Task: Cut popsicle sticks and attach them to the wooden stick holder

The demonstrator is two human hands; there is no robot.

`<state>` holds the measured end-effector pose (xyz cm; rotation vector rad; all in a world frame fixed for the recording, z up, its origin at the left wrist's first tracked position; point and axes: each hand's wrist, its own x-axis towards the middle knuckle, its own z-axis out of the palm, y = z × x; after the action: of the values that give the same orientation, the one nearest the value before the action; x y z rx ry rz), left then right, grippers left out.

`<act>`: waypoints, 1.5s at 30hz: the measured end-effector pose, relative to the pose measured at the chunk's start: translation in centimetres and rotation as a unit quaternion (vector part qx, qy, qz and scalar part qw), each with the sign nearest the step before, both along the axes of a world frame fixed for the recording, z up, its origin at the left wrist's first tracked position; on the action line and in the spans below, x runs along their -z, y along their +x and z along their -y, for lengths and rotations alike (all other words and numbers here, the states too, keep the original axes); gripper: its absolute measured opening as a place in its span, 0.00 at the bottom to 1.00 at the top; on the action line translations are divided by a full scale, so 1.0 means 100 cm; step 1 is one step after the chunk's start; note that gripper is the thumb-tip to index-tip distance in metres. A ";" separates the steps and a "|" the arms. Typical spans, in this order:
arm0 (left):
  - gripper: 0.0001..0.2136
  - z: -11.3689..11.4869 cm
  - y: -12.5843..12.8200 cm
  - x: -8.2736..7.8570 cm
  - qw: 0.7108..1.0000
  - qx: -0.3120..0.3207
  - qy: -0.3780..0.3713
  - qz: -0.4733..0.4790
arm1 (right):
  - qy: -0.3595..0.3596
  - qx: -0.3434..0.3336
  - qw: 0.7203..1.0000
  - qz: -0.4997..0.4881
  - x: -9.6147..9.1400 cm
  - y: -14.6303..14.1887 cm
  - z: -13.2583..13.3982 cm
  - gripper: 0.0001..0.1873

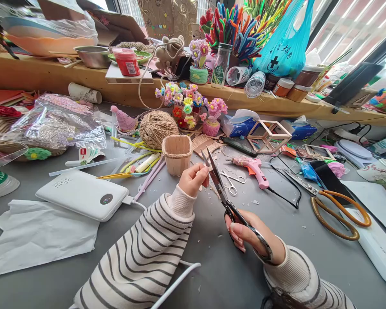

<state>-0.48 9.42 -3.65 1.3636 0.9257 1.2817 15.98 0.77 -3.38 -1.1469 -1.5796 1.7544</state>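
My right hand point(255, 236) grips a pair of black-handled scissors point(224, 198), fingers through the loops. Their blades are parted and point away from me. At the blades, my left hand point(193, 178) is closed in a pinch on a small pale strip point(210, 169), mostly hidden by the fingers; its material is hard to tell. Just beyond my left hand stands a small woven wooden basket point(176, 158) with twine around its rim. Small white-handled scissors point(233, 182) and a pink glue gun point(252, 169) lie on the table to the right of the blades.
A white power bank point(82, 193) with a cable lies left. Behind the basket sit a twine ball point(158, 128) and pipe-cleaner flowers point(186, 103). Large brown-handled scissors point(337, 210) lie right. A wooden cube frame point(270, 135) stands behind the glue gun. A crowded ledge point(122, 92) runs along the back.
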 end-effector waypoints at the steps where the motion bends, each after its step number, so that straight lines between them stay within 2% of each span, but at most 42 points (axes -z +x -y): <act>1: 0.15 0.000 0.001 0.001 1.000 0.006 -0.005 0.009 | -0.001 0.006 1.000 0.007 -0.001 -0.001 0.000 0.22; 4: 0.18 -0.001 0.004 0.003 0.999 0.021 -0.026 0.025 | -0.001 0.016 1.000 0.027 -0.003 -0.003 0.000 0.22; 15: 0.20 0.001 0.007 0.005 1.000 -0.012 -0.024 0.009 | -0.017 0.006 1.000 0.010 0.001 -0.003 -0.001 0.21; 25: 0.21 -0.002 0.001 0.005 0.999 0.034 -0.019 -0.028 | -0.015 0.005 1.000 0.017 -0.002 0.000 -0.002 0.20; 30: 0.20 0.001 0.004 0.004 0.999 0.035 -0.009 -0.010 | -0.001 0.016 1.000 0.018 0.003 -0.002 -0.003 0.21; 35: 0.21 0.003 0.007 0.006 1.000 -0.008 0.005 -0.002 | -0.006 0.015 1.000 0.011 0.001 -0.004 -0.004 0.20; 45: 0.22 -0.001 0.007 0.011 0.999 0.018 -0.017 0.031 | -0.020 -0.012 0.999 -0.028 0.002 -0.002 -0.007 0.21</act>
<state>0.23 9.48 -4.76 1.3018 0.8741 1.2686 15.82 1.46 -3.56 -1.0915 -1.5371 1.8255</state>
